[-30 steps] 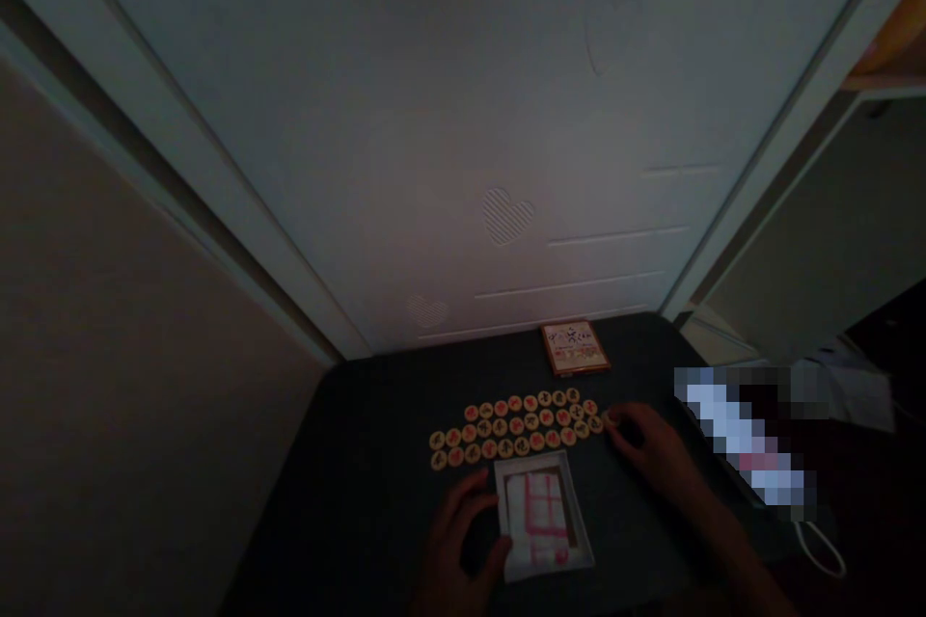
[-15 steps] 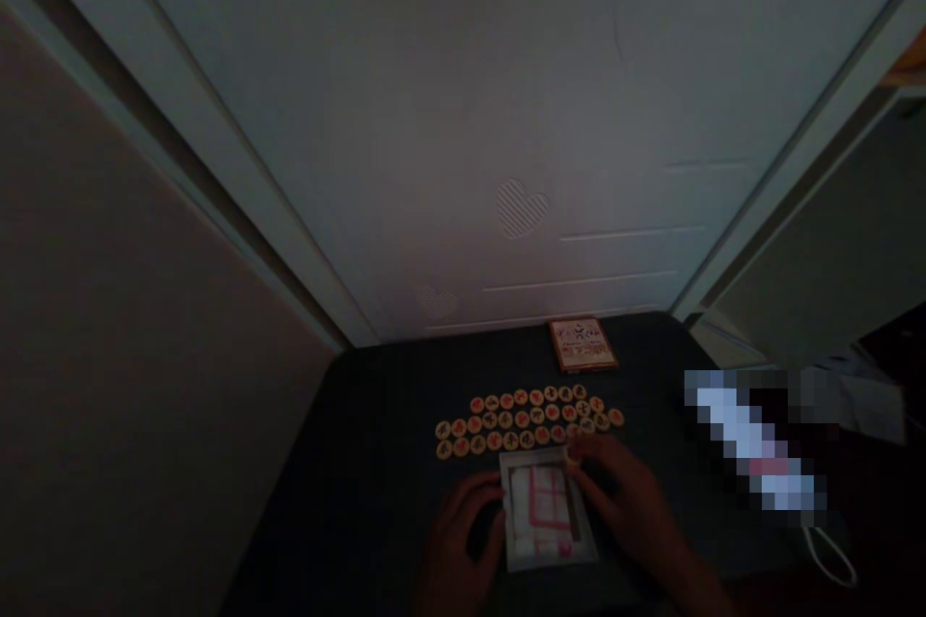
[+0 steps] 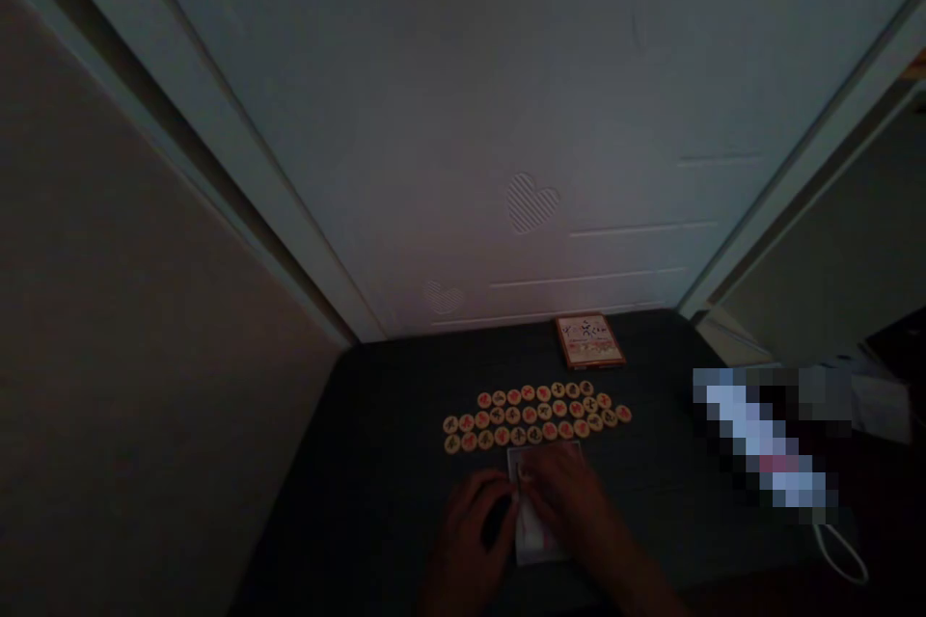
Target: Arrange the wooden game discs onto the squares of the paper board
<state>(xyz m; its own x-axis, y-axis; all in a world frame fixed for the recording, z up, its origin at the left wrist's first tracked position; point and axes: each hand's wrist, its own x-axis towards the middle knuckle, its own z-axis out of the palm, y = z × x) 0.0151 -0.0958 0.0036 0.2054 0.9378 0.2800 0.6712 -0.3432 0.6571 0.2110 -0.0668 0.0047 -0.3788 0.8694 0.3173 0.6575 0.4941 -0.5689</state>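
In the head view, a shallow white tray (image 3: 531,556) lies at the table's near side, with a folded white and pink sheet (image 3: 533,530) inside it. My left hand (image 3: 470,525) curls at the tray's left edge, thumb and fingers closed on its rim. Over the tray's upper part reaches my right hand (image 3: 568,492), fingertips pinched near the upper left corner on a small pale round thing, apparently a xiangqi piece (image 3: 525,473). Several round xiangqi pieces (image 3: 513,415) with red or black characters lie in three rows just beyond the tray.
A flat red-edged box (image 3: 590,341) with printed characters rests at the dark table's (image 3: 405,371) back, by the white panel (image 3: 463,116) with embossed hearts. On the right lies a pixelated bright object (image 3: 763,443), with a white cord loop (image 3: 843,559) beside it.
My right hand has moved left across the tray, from its upper right edge to its upper left corner, and covers more of the sheet. My left hand stays at the tray's left edge.
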